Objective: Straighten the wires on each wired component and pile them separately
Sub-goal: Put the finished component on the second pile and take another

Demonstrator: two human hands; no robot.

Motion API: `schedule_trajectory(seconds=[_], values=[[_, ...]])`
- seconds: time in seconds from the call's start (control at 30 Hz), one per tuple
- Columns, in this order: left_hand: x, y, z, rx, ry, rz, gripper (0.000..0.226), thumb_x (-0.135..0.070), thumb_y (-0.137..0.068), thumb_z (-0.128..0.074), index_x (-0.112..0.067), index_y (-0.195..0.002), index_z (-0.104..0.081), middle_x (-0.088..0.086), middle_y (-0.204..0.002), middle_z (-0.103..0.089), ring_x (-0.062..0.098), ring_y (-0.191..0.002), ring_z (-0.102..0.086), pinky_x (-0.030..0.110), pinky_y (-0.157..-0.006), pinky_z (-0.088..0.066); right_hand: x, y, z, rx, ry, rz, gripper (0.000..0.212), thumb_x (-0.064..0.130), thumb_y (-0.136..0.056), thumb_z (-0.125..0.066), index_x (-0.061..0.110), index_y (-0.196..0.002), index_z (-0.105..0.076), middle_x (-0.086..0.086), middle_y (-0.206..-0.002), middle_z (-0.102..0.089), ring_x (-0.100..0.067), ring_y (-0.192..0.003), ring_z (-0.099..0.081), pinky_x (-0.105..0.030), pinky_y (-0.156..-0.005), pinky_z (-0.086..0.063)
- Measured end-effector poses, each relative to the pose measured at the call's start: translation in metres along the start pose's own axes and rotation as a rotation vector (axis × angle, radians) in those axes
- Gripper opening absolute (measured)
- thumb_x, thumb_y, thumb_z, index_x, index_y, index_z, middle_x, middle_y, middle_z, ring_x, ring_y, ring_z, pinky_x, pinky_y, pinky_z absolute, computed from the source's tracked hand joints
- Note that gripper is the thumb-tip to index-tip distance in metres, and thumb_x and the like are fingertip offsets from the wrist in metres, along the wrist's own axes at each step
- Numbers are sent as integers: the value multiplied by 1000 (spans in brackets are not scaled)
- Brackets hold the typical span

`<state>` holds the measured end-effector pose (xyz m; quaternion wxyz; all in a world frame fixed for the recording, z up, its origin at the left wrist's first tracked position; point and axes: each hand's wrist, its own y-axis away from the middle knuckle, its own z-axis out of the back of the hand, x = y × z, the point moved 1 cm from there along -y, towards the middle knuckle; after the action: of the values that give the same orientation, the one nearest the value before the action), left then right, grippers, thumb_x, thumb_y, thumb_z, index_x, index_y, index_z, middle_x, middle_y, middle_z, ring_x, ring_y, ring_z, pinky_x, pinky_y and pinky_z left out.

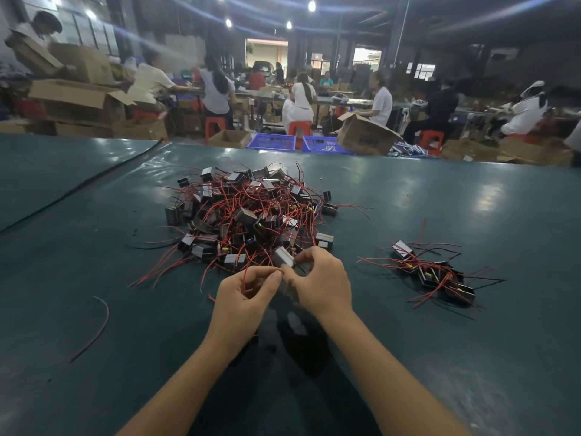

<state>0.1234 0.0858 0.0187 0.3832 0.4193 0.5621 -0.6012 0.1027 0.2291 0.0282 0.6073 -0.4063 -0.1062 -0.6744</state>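
A big tangled heap of small black box components with red and black wires (248,212) lies in the middle of the green table. A smaller pile of the same components (434,272) lies to the right, wires spread out. My right hand (320,284) grips one grey-black component (283,257) at the heap's near edge. My left hand (248,294) pinches that component's red wire (243,281) just beside it; the two hands' fingertips almost touch.
A loose red-black wire (100,322) lies alone on the green table (125,372) at the left. A dark seam or cable (81,184) runs diagonally across the far left. Beyond the table's far edge sit workers, cardboard boxes and blue crates (273,141).
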Motion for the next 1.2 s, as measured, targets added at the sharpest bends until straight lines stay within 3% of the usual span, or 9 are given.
schedule_trajectory(seconds=[0.2, 0.3, 0.43, 0.6, 0.73, 0.9, 1.0, 1.1, 1.2], values=[[2, -1, 1, -70, -19, 23, 11, -11, -87, -69, -19, -81, -73, -5, -66, -69, -1, -62, -61, 11, -60, -48, -21, 51, 30, -33, -86, -30, 17, 34, -76, -77, 28, -80, -62, 18, -60, -51, 0, -56, -46, -25, -57, -39], [1, 0, -1, -60, -24, 31, 11, -13, -86, -70, -21, -80, -73, -4, -67, -69, 0, -63, -60, 11, -61, -47, -24, 69, 39, -40, 14, 54, 14, 28, -78, -74, 31, -87, -64, 21, -70, -54, -5, -63, -53, -29, -58, -45], [1, 1, -1, -36, -30, 34, 8, -15, -86, -70, -20, -81, -74, 6, -68, -68, 8, -61, -57, 15, -58, -46, -26, 72, 41, -2, 185, 119, 28, 17, -82, -64, 32, -106, -63, 18, -103, -54, -8, -79, -56, -27, -62, -43], [3, 2, -2, -1, -44, 33, 9, -17, -88, -68, -19, -82, -73, -7, -56, -58, 9, -51, -46, 19, -49, -39, -27, 68, 38, 34, 256, 124, 24, 18, -88, -61, 24, -111, -64, 10, -108, -51, -13, -93, -54, -24, -68, -43], [3, 5, -3, 1, -75, -17, 10, -14, -88, -67, -19, -81, -73, -8, -55, -58, 6, -50, -47, 18, -49, -39, -30, 65, 34, -2, 153, 84, 19, 28, -90, -63, 18, -107, -65, 6, -100, -55, -15, -94, -54, -22, -76, -42], [-4, 4, 3, -202, -71, -165, 14, -15, -91, -62, -22, -83, -70, -4, -59, -60, 4, -47, -46, 17, -43, -37, -40, 55, 44, -166, -133, -62, 21, 9, -86, -70, 12, -107, -65, 4, -84, -63, -10, -78, -60, -16, -72, -48], [-6, -3, 11, -277, 0, -128, 13, -22, -91, -61, -26, -81, -70, -7, -58, -59, 6, -48, -46, 17, -43, -39, -45, 49, 52, -263, -314, -143, 34, 0, -85, -69, 21, -110, -60, 2, -103, -60, -3, -81, -65, -19, -77, -55], [-1, -4, 9, -217, 9, -47, 13, -22, -89, -64, -25, -80, -72, -5, -56, -57, 7, -46, -46, 17, -44, -41, -49, 46, 54, -251, -437, -227, 58, 3, -84, -71, 22, -134, -48, 13, -119, -55, -10, -86, -70, -30, -81, -56], [-1, -1, 4, -147, 36, 26, 10, -25, -84, -68, -26, -78, -76, -3, -49, -55, 7, -45, -47, 17, -45, -41, -48, 46, 53, -156, -601, -228, 73, -3, -86, -66, 21, -147, -33, 16, -120, -56, -7, -77, -71, -16, -67, -53]])
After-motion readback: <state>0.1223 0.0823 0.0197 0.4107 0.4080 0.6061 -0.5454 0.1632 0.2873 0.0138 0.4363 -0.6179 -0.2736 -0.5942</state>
